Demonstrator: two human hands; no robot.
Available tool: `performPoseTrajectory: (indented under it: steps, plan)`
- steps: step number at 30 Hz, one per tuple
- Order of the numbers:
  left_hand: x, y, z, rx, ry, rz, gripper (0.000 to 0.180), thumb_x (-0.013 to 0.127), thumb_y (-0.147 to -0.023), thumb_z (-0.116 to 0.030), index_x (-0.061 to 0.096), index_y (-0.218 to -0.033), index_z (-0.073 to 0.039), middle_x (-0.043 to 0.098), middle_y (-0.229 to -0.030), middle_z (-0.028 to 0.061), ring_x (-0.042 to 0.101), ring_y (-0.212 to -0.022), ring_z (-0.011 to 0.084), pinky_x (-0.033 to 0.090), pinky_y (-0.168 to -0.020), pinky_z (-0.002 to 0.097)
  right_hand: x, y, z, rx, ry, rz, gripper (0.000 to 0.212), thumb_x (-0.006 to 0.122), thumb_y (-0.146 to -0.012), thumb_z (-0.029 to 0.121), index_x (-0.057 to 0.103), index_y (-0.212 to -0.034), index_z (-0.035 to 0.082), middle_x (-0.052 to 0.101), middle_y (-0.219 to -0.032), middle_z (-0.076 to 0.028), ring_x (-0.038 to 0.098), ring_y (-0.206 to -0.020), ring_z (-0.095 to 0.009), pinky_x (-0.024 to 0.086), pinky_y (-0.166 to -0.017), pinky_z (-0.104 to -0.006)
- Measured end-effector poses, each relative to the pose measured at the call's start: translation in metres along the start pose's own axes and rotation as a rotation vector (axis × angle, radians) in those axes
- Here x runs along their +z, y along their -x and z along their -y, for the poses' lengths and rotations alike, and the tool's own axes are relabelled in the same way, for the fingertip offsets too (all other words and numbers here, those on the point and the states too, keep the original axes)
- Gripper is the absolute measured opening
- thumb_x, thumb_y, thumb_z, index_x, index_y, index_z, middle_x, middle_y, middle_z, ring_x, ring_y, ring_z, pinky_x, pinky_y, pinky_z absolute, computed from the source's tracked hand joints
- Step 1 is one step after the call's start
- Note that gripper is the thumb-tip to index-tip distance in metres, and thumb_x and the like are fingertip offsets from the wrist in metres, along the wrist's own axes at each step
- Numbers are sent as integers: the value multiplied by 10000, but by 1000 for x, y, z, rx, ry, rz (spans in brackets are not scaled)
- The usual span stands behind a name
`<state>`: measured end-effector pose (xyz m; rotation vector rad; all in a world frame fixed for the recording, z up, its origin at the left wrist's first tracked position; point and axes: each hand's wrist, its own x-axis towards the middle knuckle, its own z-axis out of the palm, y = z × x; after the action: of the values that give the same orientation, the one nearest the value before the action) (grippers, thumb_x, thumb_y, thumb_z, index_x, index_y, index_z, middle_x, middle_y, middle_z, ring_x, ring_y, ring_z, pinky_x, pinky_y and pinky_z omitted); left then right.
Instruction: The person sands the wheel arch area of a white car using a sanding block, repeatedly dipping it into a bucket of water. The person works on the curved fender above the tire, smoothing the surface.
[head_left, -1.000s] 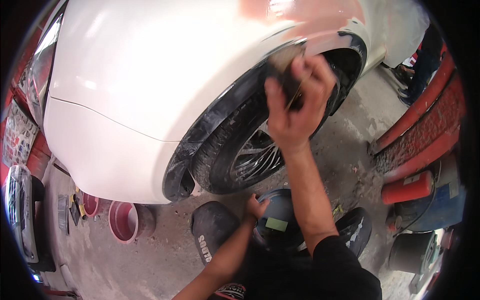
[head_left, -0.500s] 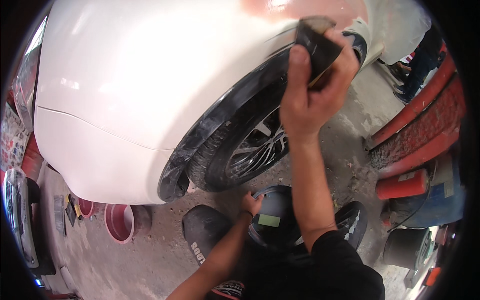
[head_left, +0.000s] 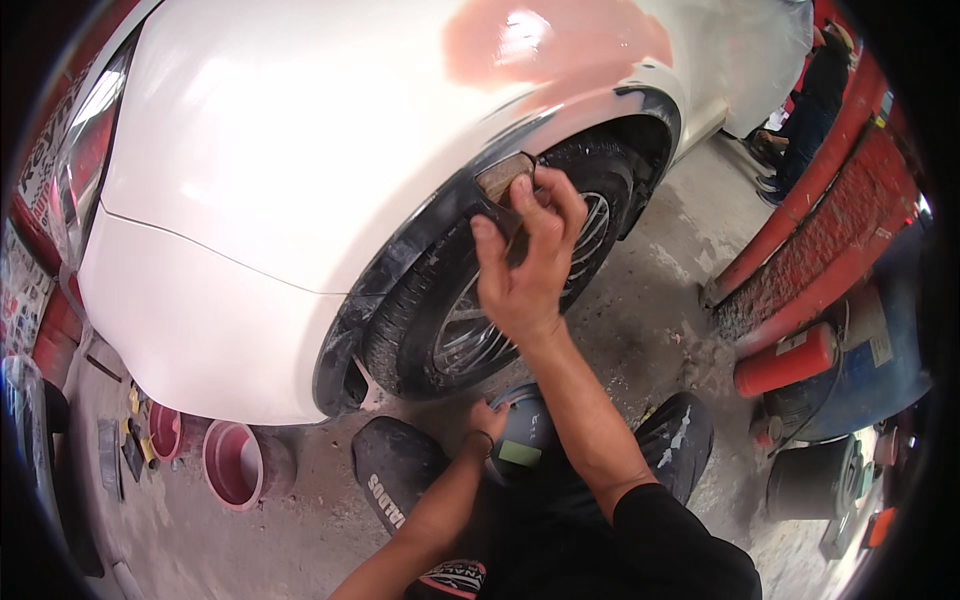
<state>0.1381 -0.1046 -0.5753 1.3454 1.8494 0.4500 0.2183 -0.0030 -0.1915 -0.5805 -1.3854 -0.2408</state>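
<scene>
Right grip [head_left: 530, 285] closed on a block [head_left: 503, 180], thumb on one side and fingers on the other; the fingers cover much of the block, leaving its tan end exposed beyond the fingertips, against the dark wheel-arch trim [head_left: 415, 240]. The hand also hides part of the wheel [head_left: 470, 340] beneath it. The white body panel [head_left: 260, 170], left of and above this grip, is cut off by the upper edge, as is the pinkish patch [head_left: 560, 40] above. Left grip [head_left: 487, 420], below the right, lies at the rim of a dark round container [head_left: 522, 412] bearing a pale green rectangle; how tightly it closes cannot be told, nor what the container holds. Left of this grip stand a pink bucket [head_left: 278, 472], its reddish inner wall visible, and a second one [head_left: 165, 432], partly hidden behind it. Right of both grips, a black bucket [head_left: 812, 492] stands below a blue drum [head_left: 885, 365]; the contents of these two are indiscernible.
</scene>
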Motion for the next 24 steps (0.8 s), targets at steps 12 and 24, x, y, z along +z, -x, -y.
performPoseTrajectory:
  steps: [12,24]
  plan:
    - [-9,6,-9,-49,18,86,836,729,-907,-547,627,-1390,128,659,-1381,352,624,-1341,459,479,-1156,471,-10,-3,-13,-95,74,25,450,752,-948,1,597,-1369,39,550,-1325,-191,542,-1224,-365,466,-1032,-454]
    - [-19,17,-19,-7,-32,109,845,744,-900,-535,614,-1409,127,645,-1408,350,618,-1349,455,479,-1159,481,-17,-12,-31,-220,160,61,471,780,-955,72,583,-1383,63,547,-1347,-210,541,-1169,-356,464,-1002,-441]
